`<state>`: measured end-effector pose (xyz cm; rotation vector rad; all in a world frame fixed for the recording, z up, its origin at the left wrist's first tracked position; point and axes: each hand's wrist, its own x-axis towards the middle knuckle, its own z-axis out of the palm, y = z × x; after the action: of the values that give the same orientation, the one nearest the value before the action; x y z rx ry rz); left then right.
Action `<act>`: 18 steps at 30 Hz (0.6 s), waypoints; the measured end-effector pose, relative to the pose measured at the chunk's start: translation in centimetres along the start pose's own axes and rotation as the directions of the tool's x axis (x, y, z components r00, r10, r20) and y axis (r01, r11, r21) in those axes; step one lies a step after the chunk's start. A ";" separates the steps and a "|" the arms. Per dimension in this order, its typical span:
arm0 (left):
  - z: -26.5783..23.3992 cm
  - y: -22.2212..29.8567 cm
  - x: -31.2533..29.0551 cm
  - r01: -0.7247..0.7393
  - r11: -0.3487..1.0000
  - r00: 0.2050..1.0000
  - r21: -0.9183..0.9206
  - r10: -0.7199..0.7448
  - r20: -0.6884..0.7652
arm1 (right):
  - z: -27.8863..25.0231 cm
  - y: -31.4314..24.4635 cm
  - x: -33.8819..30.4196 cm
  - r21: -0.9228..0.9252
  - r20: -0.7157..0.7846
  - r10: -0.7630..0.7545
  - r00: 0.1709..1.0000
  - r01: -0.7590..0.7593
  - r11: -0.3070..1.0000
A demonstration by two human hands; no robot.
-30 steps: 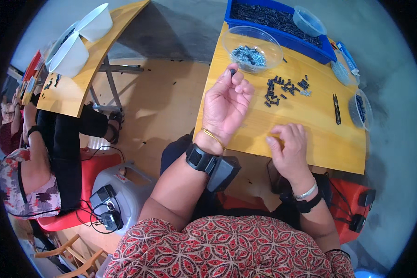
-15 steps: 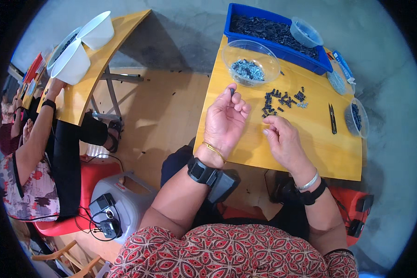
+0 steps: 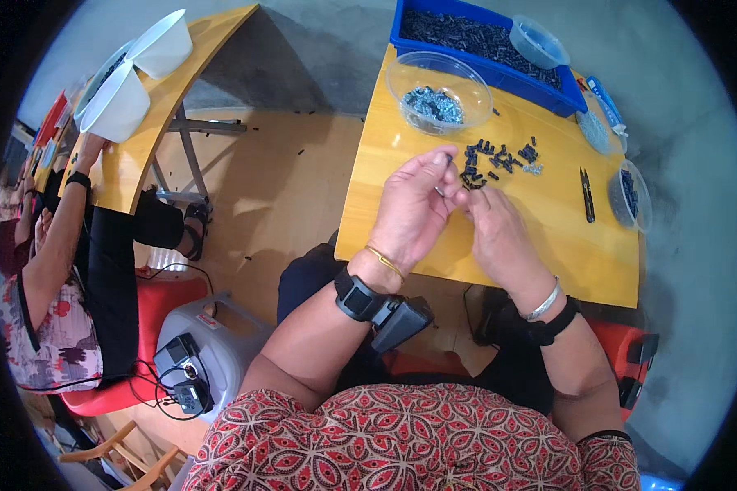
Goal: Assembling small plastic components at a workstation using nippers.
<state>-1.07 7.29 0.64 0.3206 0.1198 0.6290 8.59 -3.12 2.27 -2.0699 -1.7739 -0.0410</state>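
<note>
My left hand (image 3: 418,200) is closed over the near part of the yellow table, pinching a small black part (image 3: 450,160) between thumb and fingertip. Close against it on the right, my right hand (image 3: 501,237) has its fingers drawn together; whatever is in them is hidden. The fingertips of both hands nearly meet. Just beyond them lies a loose group of small black pieces (image 3: 472,160), with a few clear or silvery bits (image 3: 533,169) at its right side. Behind my left hand stands a clear round bowl (image 3: 397,82) holding shiny silvery parts (image 3: 432,106).
A blue tray (image 3: 526,88) full of black pieces lies at the back, a small tub (image 3: 540,41) resting in it. Black-handled snips (image 3: 587,196) and a clear tub (image 3: 645,206) of dark parts are at right. A co-worker (image 3: 57,311) sits left at another table (image 3: 143,139).
My left hand has come down and right toward my right hand, keeping the black part. My right hand has turned inward, and its fingers have closed up beside the left.
</note>
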 end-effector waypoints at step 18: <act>0.8 -3.4 -1.7 0.188 0.954 0.957 0.232 -0.231 0.174 | -6.3 0.8 -3.3 0.787 -0.001 0.309 0.951 -0.190 0.587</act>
<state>-0.33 3.51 0.28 0.5698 0.0275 0.3693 10.22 -8.33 6.92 -1.5603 -1.0734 0.5678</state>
